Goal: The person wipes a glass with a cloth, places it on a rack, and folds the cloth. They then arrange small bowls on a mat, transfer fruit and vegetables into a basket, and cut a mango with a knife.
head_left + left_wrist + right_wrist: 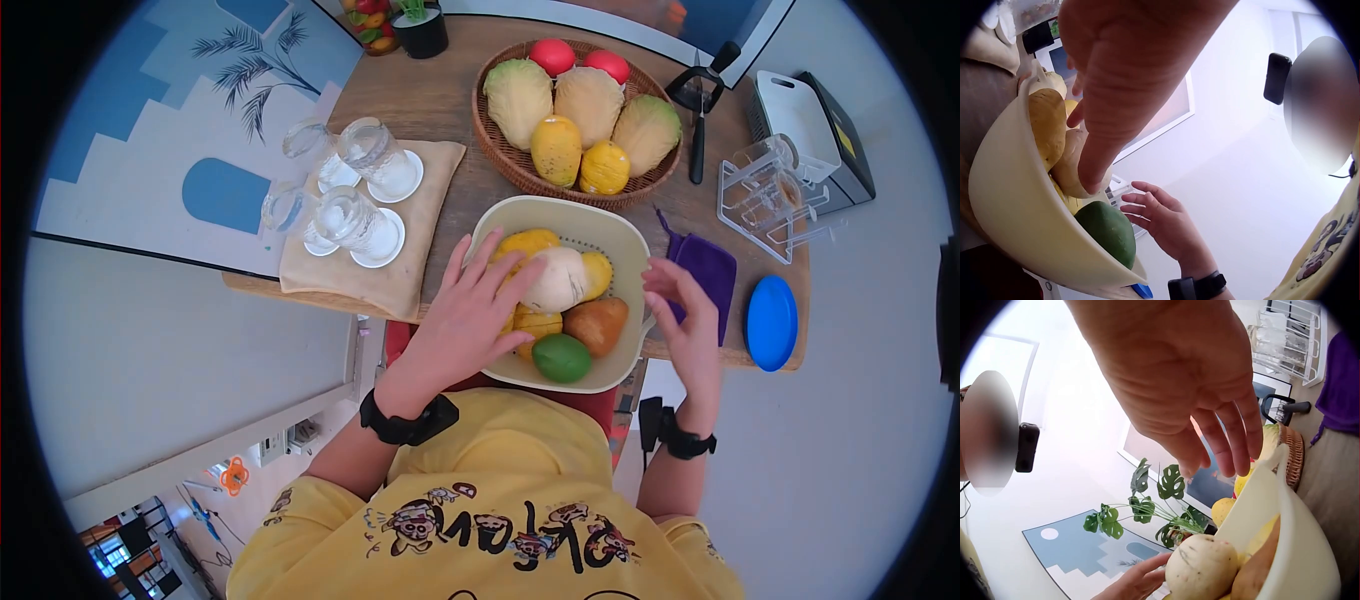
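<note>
A cream plastic basin (632, 235) with drain holes sits at the table's front edge, against the person's front. In it lie a pale round fruit (556, 282), a brown pear-shaped fruit (597, 326), a green mango (562, 358) and several yellow fruits (530, 241). My left hand (465, 318) reaches over the basin's left side, fingers spread, fingertips close beside the pale fruit. My right hand (692, 325) hovers at the right rim, fingers loosely bent, nothing held. The right wrist view shows its palm (1179, 381) above the basin wall.
Behind the basin stands a wicker basket (485, 135) of fruit and cabbage-like heads. Glass cups (365, 148) rest on a beige cloth (435, 190) at left. To the right are a purple pouch (708, 268), a blue plate (772, 322), a glass rack (745, 225) and a black-handled knife (697, 150).
</note>
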